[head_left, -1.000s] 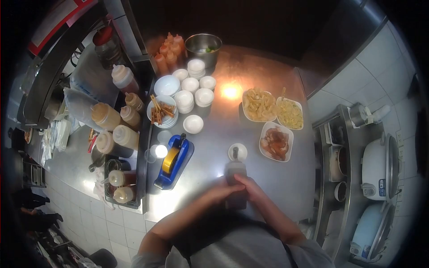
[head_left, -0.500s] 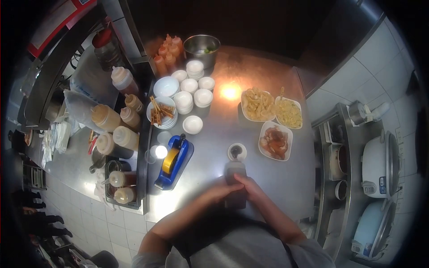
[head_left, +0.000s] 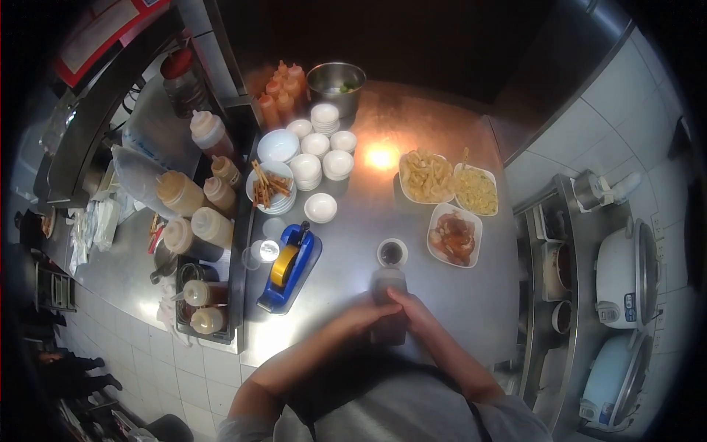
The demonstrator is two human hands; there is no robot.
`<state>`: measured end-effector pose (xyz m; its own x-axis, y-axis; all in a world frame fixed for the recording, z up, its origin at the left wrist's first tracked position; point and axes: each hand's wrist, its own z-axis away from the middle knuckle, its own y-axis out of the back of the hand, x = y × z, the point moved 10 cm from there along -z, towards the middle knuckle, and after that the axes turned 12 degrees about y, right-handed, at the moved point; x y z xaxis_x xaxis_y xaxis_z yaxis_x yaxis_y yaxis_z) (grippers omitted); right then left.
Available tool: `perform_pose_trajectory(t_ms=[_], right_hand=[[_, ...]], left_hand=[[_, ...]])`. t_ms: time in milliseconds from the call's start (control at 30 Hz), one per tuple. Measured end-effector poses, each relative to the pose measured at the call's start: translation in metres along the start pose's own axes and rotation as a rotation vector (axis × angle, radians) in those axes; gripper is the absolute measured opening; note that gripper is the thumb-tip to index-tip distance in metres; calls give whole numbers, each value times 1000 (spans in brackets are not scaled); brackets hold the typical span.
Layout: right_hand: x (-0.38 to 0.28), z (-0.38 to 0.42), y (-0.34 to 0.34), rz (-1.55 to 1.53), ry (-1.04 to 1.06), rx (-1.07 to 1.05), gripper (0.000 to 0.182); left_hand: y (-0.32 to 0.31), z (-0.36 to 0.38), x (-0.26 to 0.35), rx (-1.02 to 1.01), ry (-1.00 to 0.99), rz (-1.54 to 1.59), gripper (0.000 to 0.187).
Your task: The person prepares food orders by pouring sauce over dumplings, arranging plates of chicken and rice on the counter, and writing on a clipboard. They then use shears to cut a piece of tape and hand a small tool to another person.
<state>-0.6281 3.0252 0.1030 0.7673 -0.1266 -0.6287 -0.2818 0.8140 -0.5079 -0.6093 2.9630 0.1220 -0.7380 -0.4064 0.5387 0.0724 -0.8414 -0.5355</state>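
Note:
My left hand and my right hand are both wrapped round a squeeze bottle of dark sauce. The bottle is tipped forward, its top end pointing away from me. Just beyond that end sits a small white sauce dish with a dark pool of sauce in it. Farther right stand a white bowl of reddish-brown meat, a bowl of pale yellow fried pieces and a bowl of yellowish food with green bits.
Left of my hands lies a blue tape dispenser. Behind it are stacked white dishes, a bowl of clothespins and a metal pot. Squeeze bottles line the left side; rice cookers stand on the right shelf.
The dark pool in the small dish has grown larger and rounder. Both hands keep their hold on the bottle; the camera view has shifted slightly.

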Motion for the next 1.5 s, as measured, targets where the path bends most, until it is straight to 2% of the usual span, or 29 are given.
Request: perform_pose_trajectory(t_ms=[100,167,233,267,300,333,367,400,433,467,533,567,600,667,767,867,1033,1067,1100,1133,1167,1233,1300,1367,1400,1467,1500], right_hand=[[-1,8,-9,-9,-7,-39,61],[-17,15,-16,85,137,-57,58],[-48,27,-47,201,299,-165,61],[-55,31,-63,207,277,-205,61],[-80,36,-87,385,416,-296,66],[-101,44,-115,558,565,-379,72],[-111,50,-140,561,566,-396,72],[-129,63,-175,580,704,-440,76],[-142,73,-206,598,847,-480,81],[-144,67,-229,600,861,-488,81],[-152,65,-278,546,1050,-562,82],[-147,59,-298,541,1080,-580,82],[-139,46,-318,504,1078,-590,81],[-125,30,-357,458,1107,-613,80],[-90,-4,-379,516,1157,-490,78],[-66,-13,-396,489,1252,-491,78],[-25,-34,-399,626,1147,-492,75],[-19,-38,-393,788,1140,-449,68],[-19,-38,-384,791,1140,-425,68],[-15,-42,-381,661,1027,-493,65],[-10,-47,-382,533,914,-576,63],[-22,-51,-368,580,947,-543,59],[-65,-14,-374,671,997,-472,52],[-108,22,-395,723,1147,-476,44],[-123,35,-405,687,1173,-506,40],[-151,64,-428,649,1218,-540,36],[-164,87,-443,714,1302,-574,31]], left_hand=[[-8,16,2,-34,38,34,65],[-17,33,24,-32,-172,-265,84],[-10,44,34,53,-383,-471,98],[-3,47,30,102,-350,-544,106],[8,56,26,134,-356,-531,106],[4,90,49,202,-473,-539,108],[-1,124,70,262,-592,-551,110],[-1,152,78,272,-601,-553,110],[4,185,87,371,-618,-637,111],[9,218,94,469,-635,-724,111],[20,285,108,664,-668,-844,106],[31,311,104,655,-638,-762,104],[45,332,98,675,-682,-722,99],[58,373,84,629,-581,-541,91],[70,418,71,579,-614,-691,80],[79,452,71,575,-602,-708,75],[80,471,88,544,-606,-741,70],[82,470,91,537,-612,-789,69],[83,471,96,542,-630,-834,67],[87,473,103,527,-643,-740,56],[93,477,114,541,-659,-741,56],[115,508,158,734,-905,-686,39],[142,548,212,1110,-1241,-601,29],[114,590,259,1512,-1601,-780,26],[119,594,280,1517,-1620,-782,26],[121,590,316,1863,-1407,-1035,29],[114,590,326,1958,-1243,-1106,32]])
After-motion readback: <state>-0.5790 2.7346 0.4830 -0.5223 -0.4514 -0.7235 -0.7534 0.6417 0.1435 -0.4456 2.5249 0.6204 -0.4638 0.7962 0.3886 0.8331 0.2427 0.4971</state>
